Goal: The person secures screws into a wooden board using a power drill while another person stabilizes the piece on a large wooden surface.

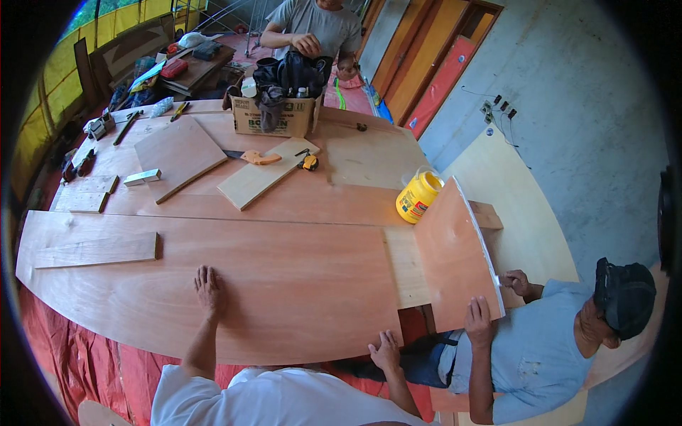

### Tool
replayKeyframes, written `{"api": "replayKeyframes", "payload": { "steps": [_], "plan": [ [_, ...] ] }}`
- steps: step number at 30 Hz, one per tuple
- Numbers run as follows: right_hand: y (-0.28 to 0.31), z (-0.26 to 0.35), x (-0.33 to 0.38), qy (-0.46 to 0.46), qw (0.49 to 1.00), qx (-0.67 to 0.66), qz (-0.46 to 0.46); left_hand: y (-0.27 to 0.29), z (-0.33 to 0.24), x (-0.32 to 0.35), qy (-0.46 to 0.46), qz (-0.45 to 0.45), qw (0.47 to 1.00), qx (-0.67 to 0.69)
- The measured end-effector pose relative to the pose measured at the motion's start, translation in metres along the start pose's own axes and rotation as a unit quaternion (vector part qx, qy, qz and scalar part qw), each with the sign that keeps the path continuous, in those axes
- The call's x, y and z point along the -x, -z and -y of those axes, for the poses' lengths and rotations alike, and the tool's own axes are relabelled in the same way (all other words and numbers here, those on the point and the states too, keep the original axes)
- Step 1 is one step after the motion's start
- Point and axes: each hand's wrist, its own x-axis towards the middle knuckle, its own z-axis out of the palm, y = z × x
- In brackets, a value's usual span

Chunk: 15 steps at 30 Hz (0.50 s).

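My left hand (209, 292) lies flat on a large reddish plywood sheet (298, 284), its fingers stretched out. Close to the sheet's near right corner, my right hand (387, 352) rests on the edge with the fingers spread; its underside is hidden. Neither hand is wrapped round anything. A tapered wooden strip (99, 251) lies on the sheet beyond my left hand. On my right, a co-worker in a cap steadies a tilted plywood panel (455, 255) with one hand (479, 321). The co-worker's other hand (522, 284) is at the panel's white-coated edge.
A yellow tub (419, 197) stands behind the tilted panel. Farther off lie a square board (180, 157), an orange-handled saw (260, 157), a tape measure (309, 162) and a pale plank (263, 177). Another person stands behind a cardboard box (273, 119). A concrete wall (582, 106) rises at right.
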Motion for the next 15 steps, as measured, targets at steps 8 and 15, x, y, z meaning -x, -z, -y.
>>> {"api": "replayKeyframes", "payload": {
  "steps": [8, 15],
  "plan": [
    [0.0011, 0.0019, -0.0008, 0.003, 1.000, -0.001, -0.001, 0.0024, 0.0013, -0.0003, -0.007, 0.001, 1.000, 0.010],
    [-0.0037, -0.0007, -0.0004, -0.008, 1.000, -0.015, -0.004, 0.0003, 0.0007, -0.0020, 0.000, 0.016, 1.000, 0.009]
  ]
}}
